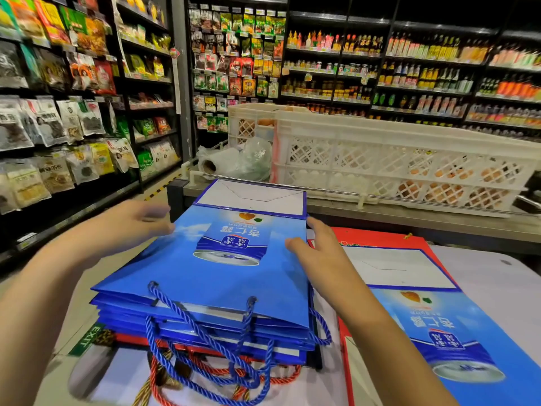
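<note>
Blue rope handles [205, 347] hang off the near end of a stack [199, 323] of flat blue paper bags. Top bag [228, 276] lies flat on the stack, between both hands. Left hand [128, 227] is blurred, fingers loose and fairly straight, tips touching the bag's left edge. Right hand [319, 253] sits at the right edge with its thumb on top; can't tell if the other fingers hook under. Just right of that hand, another blue bag [439, 332] lies flat on a red bag [380, 238]. Beyond the hands stand white crates [409, 159]; to the left, packed shelves [58, 112].
</note>
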The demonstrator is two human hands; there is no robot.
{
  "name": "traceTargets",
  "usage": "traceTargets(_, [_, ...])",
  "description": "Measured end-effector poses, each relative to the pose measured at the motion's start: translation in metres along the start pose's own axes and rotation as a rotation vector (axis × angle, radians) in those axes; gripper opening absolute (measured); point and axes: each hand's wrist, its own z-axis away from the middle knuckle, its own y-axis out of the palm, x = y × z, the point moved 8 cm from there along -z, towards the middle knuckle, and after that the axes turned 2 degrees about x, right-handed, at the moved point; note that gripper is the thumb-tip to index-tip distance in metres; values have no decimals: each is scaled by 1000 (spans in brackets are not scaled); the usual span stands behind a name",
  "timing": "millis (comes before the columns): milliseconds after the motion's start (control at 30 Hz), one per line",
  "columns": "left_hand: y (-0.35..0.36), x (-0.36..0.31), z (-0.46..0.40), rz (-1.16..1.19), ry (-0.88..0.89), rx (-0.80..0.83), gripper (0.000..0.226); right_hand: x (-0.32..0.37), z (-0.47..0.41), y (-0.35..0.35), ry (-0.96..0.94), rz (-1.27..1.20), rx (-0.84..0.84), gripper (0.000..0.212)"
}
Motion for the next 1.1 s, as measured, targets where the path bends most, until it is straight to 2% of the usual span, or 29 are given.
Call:
traceTargets(167, [33, -40, -4, -335, 101, 212, 78, 14, -17, 25, -46, 339, 148, 76])
traceTargets(267, [65, -33, -8, -539, 89, 303, 138, 3, -17, 43, -12, 503, 211, 83])
traceTargets(300, [71, -26, -9, -558, 91, 314, 149, -1, -15, 46, 1, 533, 219, 84])
traceTargets(333, [75, -21, -10, -554, 86, 319, 148, -4, -14, 47, 11, 547, 225, 83])
traceTargets(433, [79, -15, -11, -513, 69, 310, 120, -7, -11, 47, 24, 573, 237, 81])
traceTargets(467, [80, -15, -10, -518, 67, 311, 118, -7, -11, 47, 26, 586, 242, 81])
traceTargets(500, [81, -16, -10, -522, 69, 316, 123, -9, -12, 48, 28, 599, 250, 81])
traceTargets(600, [82, -15, -10, -526, 61, 345, 156, -11, -12, 51, 38, 627, 277, 81])
traceTargets(633, [82, -13, -10, -529, 59, 352, 160, -13, -12, 52, 41, 628, 281, 81])
traceTargets(700, [82, -15, -10, -536, 55, 352, 156, -13, -13, 51, 41, 625, 277, 81])
traceTargets(767, [80, -19, -9, -525, 46, 344, 142, -12, -14, 51, 39, 599, 268, 78])
traceTargets(833, [77, -23, -8, -507, 30, 323, 126, -8, -17, 46, 6, 497, 222, 64])
traceTargets(900, [71, -28, -8, -521, 24, 278, 103, -2, -15, 35, -41, 351, 146, 51])
traceTargets(967, [64, -35, -7, -595, 20, 222, 80, 2, -9, 19, -87, 227, 100, 54])
traceTargets(1033, [62, -46, 0, -673, 34, 167, 47, 3, 1, 2, -145, 193, 83, 52])
traceTargets(1100, [63, -66, 10, -751, 89, 83, 36, -3, 11, -15, -168, 199, 81, 47])
